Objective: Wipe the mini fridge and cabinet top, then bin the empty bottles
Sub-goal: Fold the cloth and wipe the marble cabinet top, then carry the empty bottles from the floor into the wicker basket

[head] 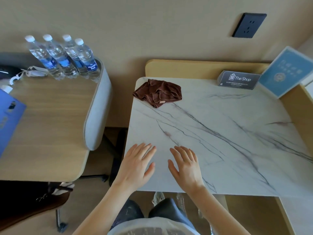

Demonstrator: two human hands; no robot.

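Both hands lie palm down over the near edge of the marble counter (220, 133), in the lower middle of the frame. The left hand (138, 164) and the right hand (185, 164) sit side by side with a small gap between them, fingers straight and slightly spread, holding nothing (whether the palms press on the stone or float just above it cannot be told).

The brown cloth (157, 93) lies crumpled at the counter's far left corner, well apart from both hands, one fold reaching the left edge. At the far right of the same surface stands a dark card (238, 80) printed "The Shop", and just beside it, further right, a blue sign (286, 72) leans back toward the wall. A dark wall socket (249, 25) is mounted above them in the upper right of the frame.

In the upper left, four water bottles (67, 56) with white caps and blue labels stand upright in a tight row at the far right corner of a wooden counter (50, 124), near the wall. Whether they hold water cannot be told. A blue folder (8, 121) lies at that counter's left edge, partly out of frame.
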